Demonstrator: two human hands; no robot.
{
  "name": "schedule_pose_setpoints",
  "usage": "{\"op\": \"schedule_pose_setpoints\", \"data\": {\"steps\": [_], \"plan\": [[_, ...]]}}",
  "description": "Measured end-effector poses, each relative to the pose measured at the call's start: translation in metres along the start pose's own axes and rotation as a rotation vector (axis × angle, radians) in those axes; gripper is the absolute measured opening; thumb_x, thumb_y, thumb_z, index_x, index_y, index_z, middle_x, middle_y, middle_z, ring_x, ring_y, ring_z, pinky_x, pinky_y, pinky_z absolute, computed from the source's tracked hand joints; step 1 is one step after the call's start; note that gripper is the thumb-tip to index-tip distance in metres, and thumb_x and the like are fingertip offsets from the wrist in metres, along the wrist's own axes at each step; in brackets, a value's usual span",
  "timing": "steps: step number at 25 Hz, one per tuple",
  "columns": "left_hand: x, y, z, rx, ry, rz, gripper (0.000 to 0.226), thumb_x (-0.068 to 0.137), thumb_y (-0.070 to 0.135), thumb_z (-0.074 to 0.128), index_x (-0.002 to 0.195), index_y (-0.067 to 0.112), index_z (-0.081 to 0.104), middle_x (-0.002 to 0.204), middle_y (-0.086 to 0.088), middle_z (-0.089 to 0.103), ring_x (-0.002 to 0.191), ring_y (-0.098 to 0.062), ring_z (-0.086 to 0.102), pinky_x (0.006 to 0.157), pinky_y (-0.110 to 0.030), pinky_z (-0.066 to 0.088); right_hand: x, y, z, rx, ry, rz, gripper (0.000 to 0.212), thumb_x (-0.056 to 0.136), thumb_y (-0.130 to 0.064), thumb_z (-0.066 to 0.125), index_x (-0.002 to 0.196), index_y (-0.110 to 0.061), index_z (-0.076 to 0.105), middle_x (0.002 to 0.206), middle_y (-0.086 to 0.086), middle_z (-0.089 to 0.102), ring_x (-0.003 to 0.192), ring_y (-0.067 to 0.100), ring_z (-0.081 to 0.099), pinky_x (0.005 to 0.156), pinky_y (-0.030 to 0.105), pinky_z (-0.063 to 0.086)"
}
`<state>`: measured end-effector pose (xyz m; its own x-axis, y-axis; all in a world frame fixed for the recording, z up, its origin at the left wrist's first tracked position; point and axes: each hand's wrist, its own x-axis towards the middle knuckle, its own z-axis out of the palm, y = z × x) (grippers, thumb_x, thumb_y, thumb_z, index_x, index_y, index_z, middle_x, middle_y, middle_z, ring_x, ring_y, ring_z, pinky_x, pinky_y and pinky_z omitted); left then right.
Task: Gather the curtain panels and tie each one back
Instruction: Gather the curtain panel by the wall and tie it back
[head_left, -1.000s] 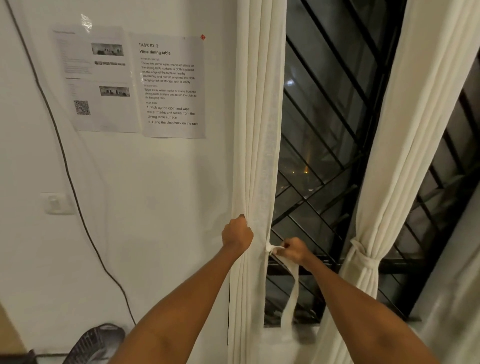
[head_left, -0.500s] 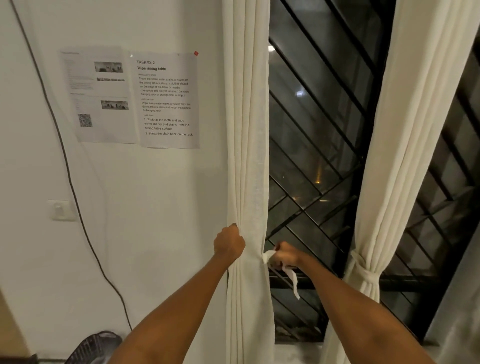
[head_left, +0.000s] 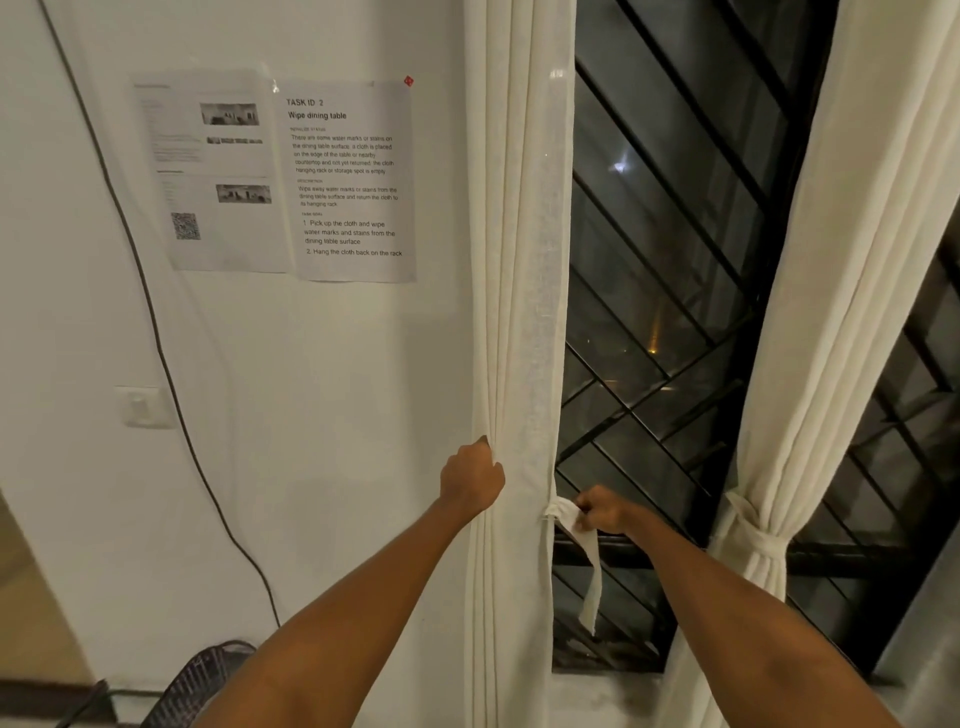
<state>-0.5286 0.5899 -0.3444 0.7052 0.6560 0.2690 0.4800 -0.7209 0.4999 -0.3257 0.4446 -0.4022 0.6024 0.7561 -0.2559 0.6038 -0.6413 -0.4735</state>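
While the left hand (head_left: 471, 478) clutches the left curtain panel (head_left: 519, 260), fingers lost in its folds, the right hand (head_left: 602, 512) pinches the tie strip (head_left: 584, 551) at the panel's window-side edge — any wrap behind is hidden. The right curtain panel (head_left: 841, 260) hangs tied.

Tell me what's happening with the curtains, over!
Left hand grips left curtain. Right hand pinches tie strip, end hanging loose. Right curtain already tied. Nothing blocking.

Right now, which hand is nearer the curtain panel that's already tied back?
Right. The right hand pinches the loose tie strip between the two panels; the left hand grips the wall-side edge of the untied panel, farther from the tied panel.
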Motion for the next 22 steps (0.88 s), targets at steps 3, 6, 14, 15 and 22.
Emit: {"op": "schedule_pose_setpoints", "data": {"steps": [3,6,14,15,22], "plan": [[0.003,-0.003,0.001,-0.024,0.005,0.017,0.008,0.096,0.017,0.048,0.091,0.01,0.05,0.081,0.001,0.056,0.077,-0.022,0.062,0.066,-0.032,0.05,0.015,0.007,0.0,-0.068,-0.012,0.038,0.03,0.085,-0.016,0.075,0.113,-0.007,0.075,0.109,0.009,0.072,0.106,0.027,0.068,0.093,0.038,0.056],[0.006,-0.008,0.006,-0.093,-0.011,0.014,0.013,0.095,0.016,0.048,0.083,0.012,0.048,0.075,0.002,0.054,0.067,-0.016,0.056,0.063,-0.032,0.05,0.02,0.011,-0.005,-0.221,0.164,0.161,0.035,0.08,-0.039,0.07,0.106,-0.016,0.076,0.108,0.007,0.072,0.104,0.029,0.069,0.086,0.037,0.056],[0.013,-0.018,0.008,-0.414,-0.1,0.091,0.055,0.103,0.018,0.046,0.156,0.021,0.033,0.141,0.003,0.055,0.124,-0.022,0.059,0.096,-0.022,0.043,0.062,-0.04,-0.023,0.574,0.35,0.251,0.016,0.091,-0.013,0.062,0.099,-0.001,0.069,0.1,0.021,0.072,0.09,0.035,0.071,0.081,0.046,0.063],[0.014,-0.02,0.009,-0.448,-0.122,0.076,0.053,0.104,0.02,0.046,0.156,0.022,0.033,0.143,0.003,0.054,0.127,-0.022,0.058,0.098,-0.023,0.043,0.071,-0.045,-0.017,0.688,0.369,0.258,0.016,0.089,-0.013,0.065,0.1,-0.002,0.068,0.101,0.022,0.071,0.089,0.034,0.071,0.078,0.046,0.063],[0.013,-0.031,0.003,-0.717,-0.237,0.113,0.073,0.089,0.055,0.066,0.146,0.037,0.023,0.133,0.014,0.055,0.118,-0.004,0.06,0.097,-0.018,0.049,0.044,-0.125,0.01,1.139,0.048,-0.083,0.014,0.1,-0.011,0.06,0.103,-0.001,0.068,0.096,0.017,0.07,0.085,0.025,0.065,0.071,0.035,0.061]]}}
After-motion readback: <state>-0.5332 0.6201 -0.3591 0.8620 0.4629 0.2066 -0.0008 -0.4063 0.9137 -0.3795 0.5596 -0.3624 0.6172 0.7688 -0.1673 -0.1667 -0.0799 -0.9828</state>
